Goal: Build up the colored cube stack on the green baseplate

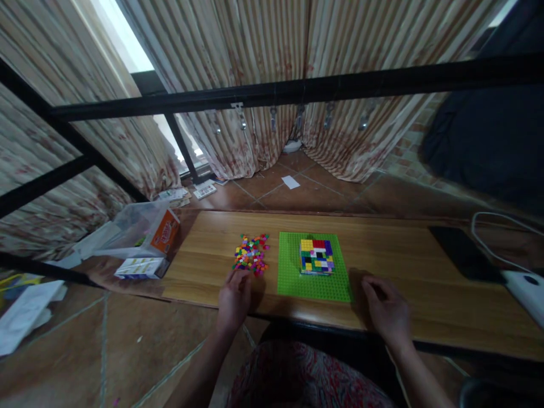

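Observation:
A square, multicoloured block of toy building bricks (317,258) stands on a green studded baseplate (293,283). Left of the plate lies a loose pile of small coloured bricks (250,255). My left hand (235,297) is at the near edge of this pile, its fingers bent and close together; whatever they may pinch is too small to make out. Beyond the plate's right side, my right hand (387,309) rests by the table's front edge with fingers curled in, and no brick shows in it.
The wooden table (195,255) bears a black flat item (465,252) and a white device with a cable (525,292) at right. Left of it are a clear plastic bin (131,226) and a small box (142,267). A black metal bar (272,96) crosses beyond the table.

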`<state>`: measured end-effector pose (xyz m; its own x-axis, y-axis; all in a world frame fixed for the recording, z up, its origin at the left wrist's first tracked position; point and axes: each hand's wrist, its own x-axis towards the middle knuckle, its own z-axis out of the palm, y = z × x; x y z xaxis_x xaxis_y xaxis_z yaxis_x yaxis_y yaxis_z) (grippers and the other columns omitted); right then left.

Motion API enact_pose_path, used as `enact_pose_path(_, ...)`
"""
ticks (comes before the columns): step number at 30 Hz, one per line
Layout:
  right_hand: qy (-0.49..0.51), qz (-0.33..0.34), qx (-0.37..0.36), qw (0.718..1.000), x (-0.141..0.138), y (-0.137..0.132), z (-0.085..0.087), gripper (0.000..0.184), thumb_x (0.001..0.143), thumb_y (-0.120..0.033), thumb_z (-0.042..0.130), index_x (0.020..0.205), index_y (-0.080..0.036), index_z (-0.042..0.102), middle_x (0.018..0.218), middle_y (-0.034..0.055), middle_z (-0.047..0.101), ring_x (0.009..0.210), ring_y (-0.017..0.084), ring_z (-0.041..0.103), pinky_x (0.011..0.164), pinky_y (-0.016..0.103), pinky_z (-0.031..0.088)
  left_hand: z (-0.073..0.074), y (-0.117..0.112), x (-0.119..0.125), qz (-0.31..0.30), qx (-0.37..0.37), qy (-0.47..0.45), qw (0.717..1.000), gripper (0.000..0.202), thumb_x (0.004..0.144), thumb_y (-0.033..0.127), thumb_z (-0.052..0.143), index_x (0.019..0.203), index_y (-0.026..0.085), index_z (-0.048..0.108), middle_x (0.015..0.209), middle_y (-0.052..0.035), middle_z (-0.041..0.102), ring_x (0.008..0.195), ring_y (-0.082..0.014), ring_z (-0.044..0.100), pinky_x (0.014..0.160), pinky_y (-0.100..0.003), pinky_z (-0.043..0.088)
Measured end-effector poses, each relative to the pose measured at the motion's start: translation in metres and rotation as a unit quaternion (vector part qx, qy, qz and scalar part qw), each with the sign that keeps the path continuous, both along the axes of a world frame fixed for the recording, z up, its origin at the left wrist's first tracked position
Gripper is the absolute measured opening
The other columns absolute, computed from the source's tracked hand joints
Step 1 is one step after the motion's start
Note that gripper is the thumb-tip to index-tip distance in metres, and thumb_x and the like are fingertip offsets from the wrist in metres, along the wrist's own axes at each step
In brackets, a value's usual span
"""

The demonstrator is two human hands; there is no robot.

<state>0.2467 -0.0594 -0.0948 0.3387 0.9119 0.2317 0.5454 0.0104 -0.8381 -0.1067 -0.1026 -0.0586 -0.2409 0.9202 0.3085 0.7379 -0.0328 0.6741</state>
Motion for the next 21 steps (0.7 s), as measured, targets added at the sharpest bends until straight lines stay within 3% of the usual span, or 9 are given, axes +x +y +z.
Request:
enact_pose_path(7, -0.092, 0.053, 0.023, 0.994, -0.009, 0.003, 0.000, 0.035, 0.086, -0.051, 0.049, 0.083, -0.021, 0.068, 0.093, 0.0104, 0.070, 0.086, 0.026, 0.065, 0.079, 0.039, 0.050, 0.001, 0.012, 0.012, -0.002, -0.012, 0.055, 0.998, 0.015, 0.082, 0.013, 0.055, 0.090, 0.020, 0.066, 0.097, -0.0066, 0.064, 0.091, -0.0191, 0.062, 0.080, -0.033, 0.052)
enact_pose_path(21, -0.094, 0.067, 0.075, 0.990, -0.010, 0.007, -0.008, 0.033, 0.088, -0.047, 0.047, 0.083, -0.021, 0.067, 0.092, 0.0102, 0.069, 0.084, 0.024, 0.065, 0.077, 0.039, 0.050, 0.003, 0.025, 0.023, -0.017, -0.001, 0.206, 0.978, 0.010, 0.083, 0.017, 0.058, 0.086, 0.020, 0.066, 0.091, -0.0076, 0.063, 0.088, -0.0229, 0.060, 0.081, -0.038, 0.049)
